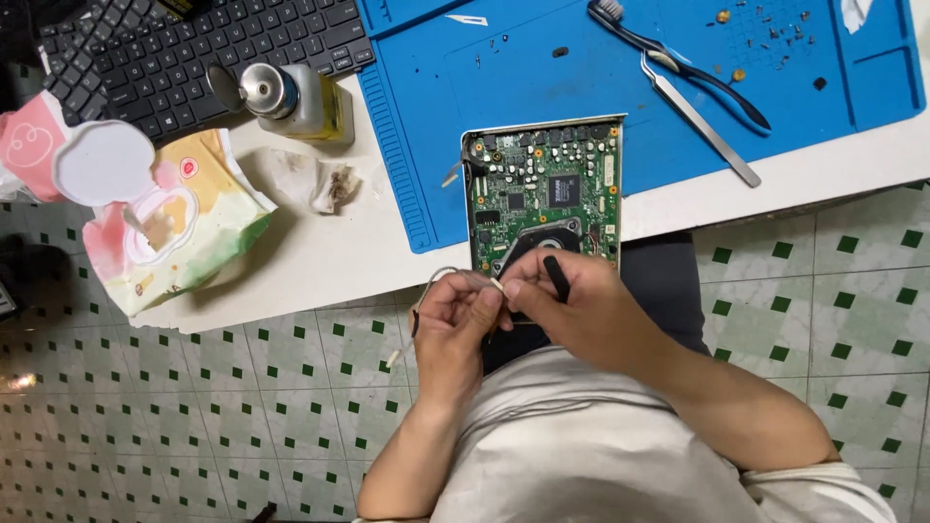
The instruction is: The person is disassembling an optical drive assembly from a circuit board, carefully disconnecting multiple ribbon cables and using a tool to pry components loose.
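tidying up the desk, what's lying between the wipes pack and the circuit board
In the head view, a crumpled, stained tissue lies on the white table between the wipes pack and the circuit board, beside the blue mat's left edge.

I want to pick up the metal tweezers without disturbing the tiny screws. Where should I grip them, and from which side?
Grip the tweezers at mid-length, coming from the lower left. They lie flat and diagonal on the blue mat, with the brush and screws close on the upper right.

Head camera looks straight down, close over the hands (pixel 523 310).
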